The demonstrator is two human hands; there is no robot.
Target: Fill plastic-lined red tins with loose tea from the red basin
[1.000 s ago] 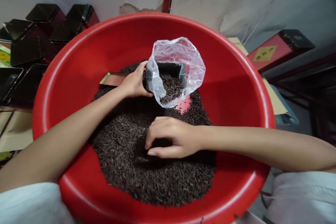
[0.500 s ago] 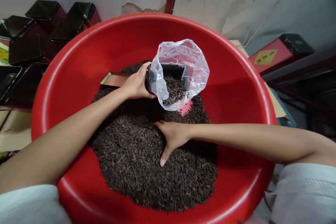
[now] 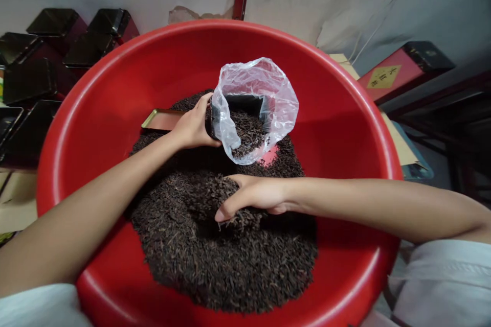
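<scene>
A large red basin (image 3: 345, 112) holds a heap of dark loose tea leaves (image 3: 230, 271). My left hand (image 3: 195, 123) grips the side of a dark tea tin (image 3: 243, 103), tilted with its mouth toward me. A clear plastic bag (image 3: 282, 97) lines the tin and flares out over its rim, with tea leaves lying inside. Below the tin, my right hand (image 3: 253, 195) is curled around a scoop of tea leaves, thumb toward me; its other fingers are buried in the leaves. A shallow tin lid (image 3: 161, 120) rests on the heap beside my left hand.
Several dark tins (image 3: 28, 82) stand to the left of the basin. On the right, a red tin with a yellow label (image 3: 384, 76) lies near cardboard (image 3: 402, 143). A wall with peeling paint (image 3: 291, 5) rises behind the basin.
My right hand has gone from spread on the heap to closed around tea leaves, lifting some. My left hand still holds the tin. The whole view has shifted slightly.
</scene>
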